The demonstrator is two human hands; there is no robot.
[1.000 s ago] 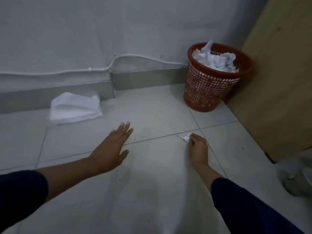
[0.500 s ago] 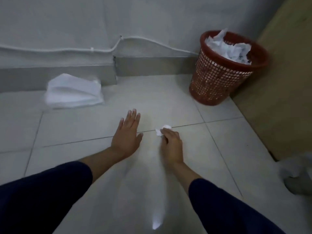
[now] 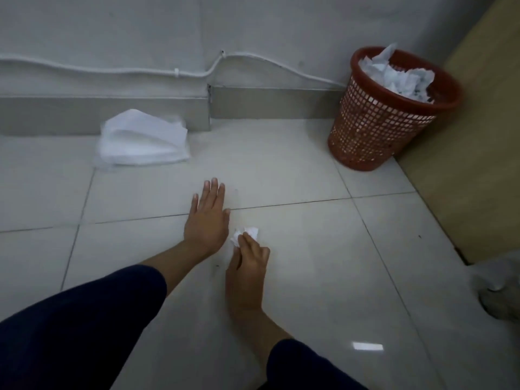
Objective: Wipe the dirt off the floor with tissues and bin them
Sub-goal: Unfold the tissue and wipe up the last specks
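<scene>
The pale glossy tiled floor [image 3: 309, 263] ran up to a grey wall [image 3: 281, 29] with a white cable [image 3: 112, 71] strung along it. A red plastic mesh wastebasket [image 3: 377, 130] stood in the corner, heaped with used white paper. My left hand [image 3: 206, 218] lay flat on the tile, fingers straight and together, bracing me. My right hand [image 3: 247, 266] pinched a small crumpled white tissue wad [image 3: 249, 232] in its curled fingers, low over the tile just beside my left thumb; whether it touched the floor I could not tell. A few dark specks [image 3: 218, 266] lay between my wrists. I judged the wad nearly weightless, soft and easily torn, so it wanted a pinch across its bunched middle, pressed down gently. A folded stack of clean white tissues [image 3: 143, 142] sat against the skirting, well apart.
</scene>
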